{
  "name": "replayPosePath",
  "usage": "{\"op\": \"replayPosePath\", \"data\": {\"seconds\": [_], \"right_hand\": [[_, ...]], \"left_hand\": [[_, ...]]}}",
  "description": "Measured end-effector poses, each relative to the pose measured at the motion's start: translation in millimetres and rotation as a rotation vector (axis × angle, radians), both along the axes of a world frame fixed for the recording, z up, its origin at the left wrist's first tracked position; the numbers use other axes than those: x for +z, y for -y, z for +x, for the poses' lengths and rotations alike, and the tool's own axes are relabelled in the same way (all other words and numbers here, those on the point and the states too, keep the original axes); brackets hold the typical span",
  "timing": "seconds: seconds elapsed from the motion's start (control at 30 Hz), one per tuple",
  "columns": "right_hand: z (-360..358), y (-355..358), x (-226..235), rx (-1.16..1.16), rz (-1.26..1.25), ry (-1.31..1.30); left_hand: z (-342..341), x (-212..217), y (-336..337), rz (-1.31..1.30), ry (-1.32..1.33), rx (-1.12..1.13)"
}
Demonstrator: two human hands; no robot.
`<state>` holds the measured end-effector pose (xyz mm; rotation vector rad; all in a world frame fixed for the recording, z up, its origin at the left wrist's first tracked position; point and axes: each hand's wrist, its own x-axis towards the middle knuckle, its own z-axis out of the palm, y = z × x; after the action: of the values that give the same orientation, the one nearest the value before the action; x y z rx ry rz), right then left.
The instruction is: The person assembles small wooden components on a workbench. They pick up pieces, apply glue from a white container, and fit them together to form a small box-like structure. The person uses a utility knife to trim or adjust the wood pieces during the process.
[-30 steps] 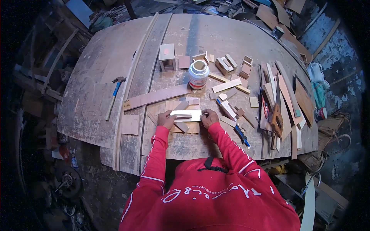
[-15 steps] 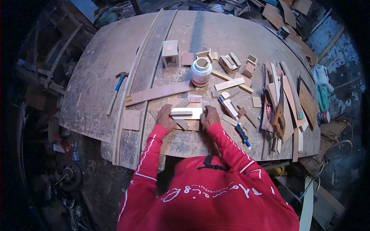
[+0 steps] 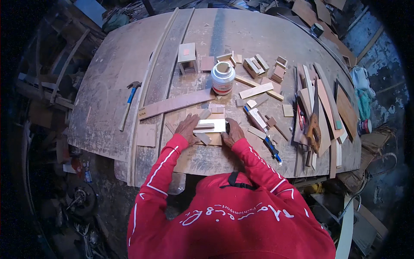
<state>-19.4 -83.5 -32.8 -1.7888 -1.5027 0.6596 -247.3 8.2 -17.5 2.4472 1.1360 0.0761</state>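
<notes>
A small pale wooden board (image 3: 219, 124) with thin strips (image 3: 204, 126) lying along it is held between my two hands near the bench's front edge. My left hand (image 3: 188, 128) has its fingers over the left end of the board and strips. At the right end, the curled fingers of my right hand (image 3: 233, 132) grip the board's edge; their tips are partly hidden. Beneath lies a flat wooden panel (image 3: 183, 117), and an offcut (image 3: 203, 138) pokes out below the board. Just beyond are small wood blocks (image 3: 217, 108).
An open white jar (image 3: 223, 80) stands behind my hands, beside a long plank (image 3: 177, 104). A hammer (image 3: 130, 105) lies left. Rightward are a blue cutter (image 3: 272, 149), a handsaw (image 3: 314, 129) on wood strips, and small wooden assemblies (image 3: 256, 66). A small wooden box (image 3: 187, 58) stands further back.
My left hand has shifted right and flattened its fingers over the board's left end. My right hand stays at the other end. The whole view has shifted slightly.
</notes>
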Motion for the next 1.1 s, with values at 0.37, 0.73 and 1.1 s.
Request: {"op": "replayPosePath", "data": {"seconds": [0.37,0.73,1.1], "right_hand": [[1.9,-1.5,0.1,-0.019,-0.037,-0.076],[-0.4,-1.9,3.8,-0.03,-0.027,-0.033],[-3.4,-4.6,-0.4,-0.059,-0.058,0.013]], "left_hand": [[6.2,19.2,-0.4,0.009,0.041,0.037],[6.3,22.0,-0.1,-0.009,0.002,0.056],[6.0,27.6,2.3,-0.066,-0.026,0.113]]}}
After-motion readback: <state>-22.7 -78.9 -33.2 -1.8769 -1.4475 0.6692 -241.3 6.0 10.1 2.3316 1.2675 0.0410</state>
